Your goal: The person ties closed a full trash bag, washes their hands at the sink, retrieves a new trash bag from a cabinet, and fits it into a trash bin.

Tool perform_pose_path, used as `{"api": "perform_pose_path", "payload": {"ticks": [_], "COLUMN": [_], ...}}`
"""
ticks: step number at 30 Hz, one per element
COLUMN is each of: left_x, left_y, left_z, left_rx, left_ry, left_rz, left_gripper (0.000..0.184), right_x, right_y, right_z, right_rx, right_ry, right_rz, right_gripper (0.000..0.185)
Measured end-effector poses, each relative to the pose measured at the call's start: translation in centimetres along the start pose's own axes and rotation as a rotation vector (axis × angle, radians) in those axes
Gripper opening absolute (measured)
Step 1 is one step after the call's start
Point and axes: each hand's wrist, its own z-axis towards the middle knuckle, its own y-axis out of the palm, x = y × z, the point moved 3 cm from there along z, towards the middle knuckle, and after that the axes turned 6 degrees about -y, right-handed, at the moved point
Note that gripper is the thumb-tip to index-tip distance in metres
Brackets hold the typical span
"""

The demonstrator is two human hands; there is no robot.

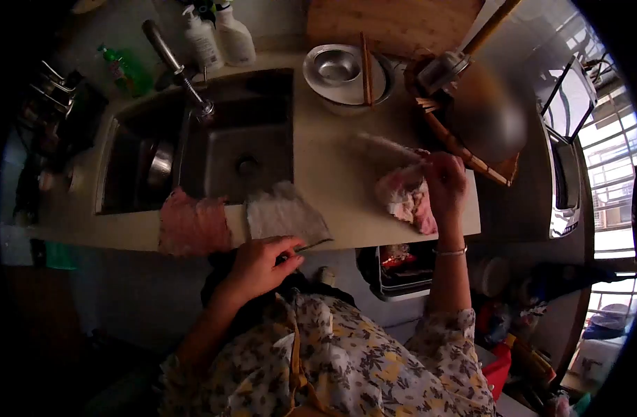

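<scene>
At the counter's front edge, my left hand is closed with its fingers curled. It is beside the lower corner of a grey cloth; whatever lies between the fingers is hidden. Over the right part of the counter, my right hand pinches one end of a pale, thin strip, which points left and is blurred. Under that hand lies a crumpled pink-and-white cloth. A pink cloth hangs over the front edge, left of the grey one.
A double sink with a faucet fills the counter's left side; a metal pot sits inside. Behind stand pump bottles. Bowls with chopsticks are at the back. A woven basket is at right.
</scene>
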Motion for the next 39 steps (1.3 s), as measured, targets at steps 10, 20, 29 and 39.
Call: {"api": "perform_pose_path", "payload": {"ticks": [10,20,29,39], "left_x": [0.9,0.3,4.2,0.4], "left_y": [0.6,-2.1,-9.4,2.1], "left_z": [0.8,-1.3,-1.4,-1.8], "left_rx": [-0.095,-0.121,0.130,-0.462], "left_ry": [-0.023,0.003,0.200,-0.034], "left_rz": [-0.026,-0.132,0.013,-0.082], "left_gripper": [0.037,0.045,0.033,0.032], "right_x": [-5.9,-4.7,-9.9,5.4], "right_y": [2.3,11.0,10.6,-0.8], "right_z": [2.3,2.1,-9.2,-22.3], "right_rx": [0.170,-0.187,-0.821,-0.001], "right_ry": [0.047,-0.124,-0.003,0.577], "right_rz": [0.719,0.136,0.768,-0.071], "right_gripper": [0.015,0.026,0.025,0.017]}}
